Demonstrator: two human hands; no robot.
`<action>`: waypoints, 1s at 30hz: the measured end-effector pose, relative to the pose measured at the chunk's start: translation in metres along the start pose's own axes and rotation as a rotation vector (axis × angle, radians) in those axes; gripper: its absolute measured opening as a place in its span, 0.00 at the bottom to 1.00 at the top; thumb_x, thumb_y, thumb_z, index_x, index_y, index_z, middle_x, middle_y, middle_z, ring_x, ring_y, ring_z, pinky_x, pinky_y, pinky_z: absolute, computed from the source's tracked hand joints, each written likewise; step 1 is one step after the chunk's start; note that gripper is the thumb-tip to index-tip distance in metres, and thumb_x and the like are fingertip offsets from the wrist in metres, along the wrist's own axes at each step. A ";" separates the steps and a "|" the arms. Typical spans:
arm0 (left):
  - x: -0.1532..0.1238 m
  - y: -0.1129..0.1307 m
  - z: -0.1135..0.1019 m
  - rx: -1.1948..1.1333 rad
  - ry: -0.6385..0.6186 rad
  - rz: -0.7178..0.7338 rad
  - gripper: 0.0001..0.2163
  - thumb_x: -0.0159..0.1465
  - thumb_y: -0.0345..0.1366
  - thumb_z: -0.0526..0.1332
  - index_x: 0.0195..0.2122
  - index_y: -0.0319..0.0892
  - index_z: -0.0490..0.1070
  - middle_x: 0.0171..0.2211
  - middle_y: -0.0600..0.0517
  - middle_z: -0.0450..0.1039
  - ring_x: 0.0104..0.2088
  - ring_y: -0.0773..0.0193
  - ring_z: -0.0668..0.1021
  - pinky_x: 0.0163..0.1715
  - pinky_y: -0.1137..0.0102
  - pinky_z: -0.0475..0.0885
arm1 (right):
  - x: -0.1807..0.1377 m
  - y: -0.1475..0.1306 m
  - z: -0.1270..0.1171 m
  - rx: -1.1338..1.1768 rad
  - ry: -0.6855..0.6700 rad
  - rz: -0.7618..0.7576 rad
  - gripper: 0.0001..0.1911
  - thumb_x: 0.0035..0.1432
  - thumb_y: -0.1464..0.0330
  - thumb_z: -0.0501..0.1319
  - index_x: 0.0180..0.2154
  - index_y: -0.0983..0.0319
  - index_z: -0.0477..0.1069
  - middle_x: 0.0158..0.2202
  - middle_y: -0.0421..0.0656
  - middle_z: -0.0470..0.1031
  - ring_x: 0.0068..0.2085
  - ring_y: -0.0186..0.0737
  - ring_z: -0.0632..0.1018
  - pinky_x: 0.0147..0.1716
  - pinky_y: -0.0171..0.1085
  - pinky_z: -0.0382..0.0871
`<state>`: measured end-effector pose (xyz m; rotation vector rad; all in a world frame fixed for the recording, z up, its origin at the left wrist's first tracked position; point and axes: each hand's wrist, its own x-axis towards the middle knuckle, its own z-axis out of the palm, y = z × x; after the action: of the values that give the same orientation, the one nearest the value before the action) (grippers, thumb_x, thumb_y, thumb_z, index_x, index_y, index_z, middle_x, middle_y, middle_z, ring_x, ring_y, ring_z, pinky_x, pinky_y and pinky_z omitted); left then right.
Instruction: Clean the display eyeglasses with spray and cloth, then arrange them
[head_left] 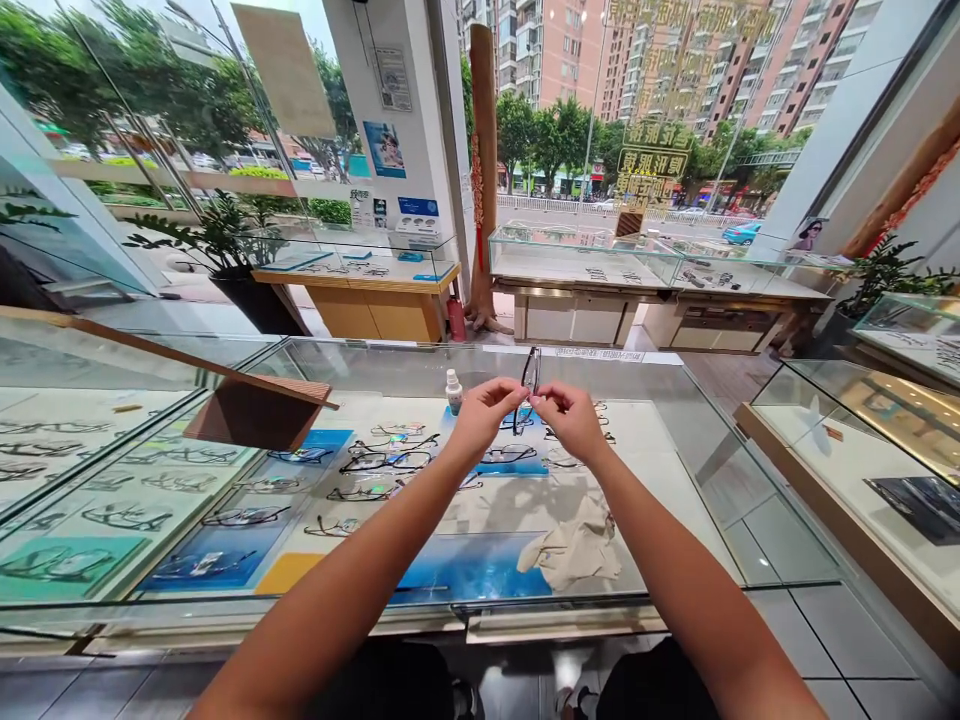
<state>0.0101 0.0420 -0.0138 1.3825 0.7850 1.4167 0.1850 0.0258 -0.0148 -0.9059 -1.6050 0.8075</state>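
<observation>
A pair of dark-framed glasses (530, 375) is held up on edge over the glass display counter (675, 440), pinched from both sides. My left hand (484, 412) grips it from the left with closed fingers. My right hand (571, 418) grips it from the right, fingers pressed together. A beige cleaning cloth (574, 550) lies crumpled on the counter top below my right forearm. A small white bottle (454, 391) stands just left of my left hand.
Several pairs of glasses lie inside the counter under the glass. A wooden-edged panel (255, 410) sits at the left. More display cases stand at the back and at the right (885, 430). Tiled floor runs between the counters.
</observation>
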 end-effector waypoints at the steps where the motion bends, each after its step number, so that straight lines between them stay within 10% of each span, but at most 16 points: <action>1: -0.002 -0.003 -0.001 0.001 -0.011 0.000 0.15 0.55 0.48 0.77 0.32 0.42 0.80 0.35 0.51 0.78 0.38 0.62 0.76 0.43 0.67 0.70 | -0.001 0.001 0.000 -0.010 -0.008 0.004 0.13 0.61 0.56 0.65 0.33 0.59 0.74 0.20 0.32 0.56 0.25 0.34 0.58 0.27 0.37 0.52; 8: -0.008 -0.018 -0.006 0.032 -0.058 0.000 0.14 0.62 0.48 0.72 0.36 0.43 0.79 0.37 0.50 0.79 0.41 0.61 0.77 0.45 0.66 0.71 | -0.004 0.006 -0.005 -0.107 0.013 0.010 0.12 0.61 0.58 0.65 0.32 0.60 0.76 0.19 0.32 0.55 0.24 0.33 0.59 0.28 0.36 0.55; 14: -0.005 -0.020 -0.011 0.147 -0.022 0.029 0.14 0.65 0.50 0.69 0.39 0.43 0.77 0.39 0.49 0.79 0.42 0.60 0.78 0.48 0.65 0.71 | -0.002 0.008 -0.013 -0.368 0.324 -0.063 0.12 0.66 0.60 0.61 0.36 0.60 0.79 0.20 0.34 0.62 0.24 0.34 0.64 0.29 0.37 0.60; 20: -0.007 -0.016 -0.012 0.320 -0.045 0.040 0.16 0.66 0.52 0.66 0.37 0.43 0.77 0.38 0.50 0.78 0.41 0.59 0.77 0.44 0.66 0.71 | 0.001 0.008 -0.019 -0.528 0.538 -0.170 0.17 0.69 0.63 0.56 0.55 0.59 0.75 0.45 0.46 0.82 0.34 0.39 0.75 0.36 0.39 0.68; 25: -0.007 -0.017 -0.011 0.186 -0.054 -0.014 0.17 0.64 0.54 0.68 0.38 0.43 0.77 0.39 0.48 0.78 0.41 0.58 0.78 0.42 0.65 0.75 | -0.002 0.008 -0.016 -0.486 0.474 -0.215 0.21 0.68 0.62 0.59 0.60 0.58 0.68 0.47 0.47 0.80 0.36 0.42 0.76 0.36 0.41 0.70; 30: -0.007 -0.014 -0.012 0.158 -0.004 -0.061 0.19 0.61 0.55 0.71 0.37 0.43 0.78 0.37 0.48 0.80 0.38 0.59 0.79 0.36 0.67 0.75 | -0.008 0.007 -0.007 -0.598 0.130 -0.301 0.17 0.69 0.65 0.57 0.56 0.55 0.75 0.40 0.45 0.80 0.34 0.42 0.76 0.38 0.41 0.70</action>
<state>0.0005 0.0420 -0.0306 1.4681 0.9452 1.3277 0.1940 0.0220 -0.0230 -1.0648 -1.8410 0.0458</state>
